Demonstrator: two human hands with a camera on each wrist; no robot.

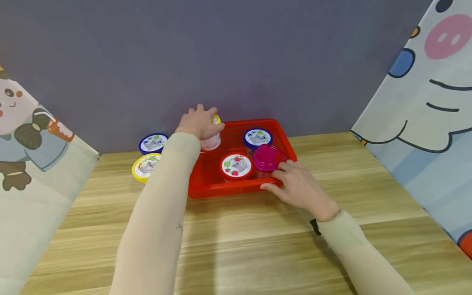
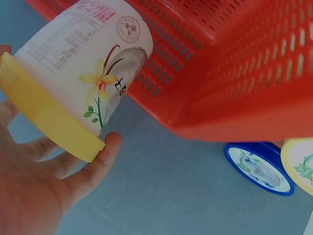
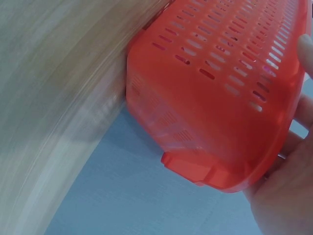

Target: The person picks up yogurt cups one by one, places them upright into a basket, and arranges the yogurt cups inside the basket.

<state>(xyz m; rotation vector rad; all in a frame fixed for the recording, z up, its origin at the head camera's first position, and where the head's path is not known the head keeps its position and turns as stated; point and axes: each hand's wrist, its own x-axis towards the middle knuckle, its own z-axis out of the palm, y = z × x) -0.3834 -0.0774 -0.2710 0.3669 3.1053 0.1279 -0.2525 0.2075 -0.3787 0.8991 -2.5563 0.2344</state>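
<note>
A white tub with a yellow lid [image 1: 211, 143] [image 2: 83, 63] is held by my left hand [image 1: 199, 123] [image 2: 44, 181], its fingers curled round the lid, over the back left of the red basket [image 1: 221, 189] [image 3: 195, 98]. My right hand [image 1: 300, 188] [image 3: 288, 181] grips the basket's rim at the front right corner. Inside the basket stand a red-lidded tub [image 1: 236, 166], a blue-lidded tub [image 1: 257, 138] and a magenta-lidded tub [image 1: 268, 157] near my right fingers.
Left of the basket, a blue-lidded tub [image 1: 153, 143] [image 2: 259, 169] and a yellow-lidded tub [image 1: 146, 166] [image 2: 299, 164] stand on the wooden table [image 1: 243, 237]. A grey panel [image 1: 236, 61] rises behind, with cartoon-printed cloths at both sides.
</note>
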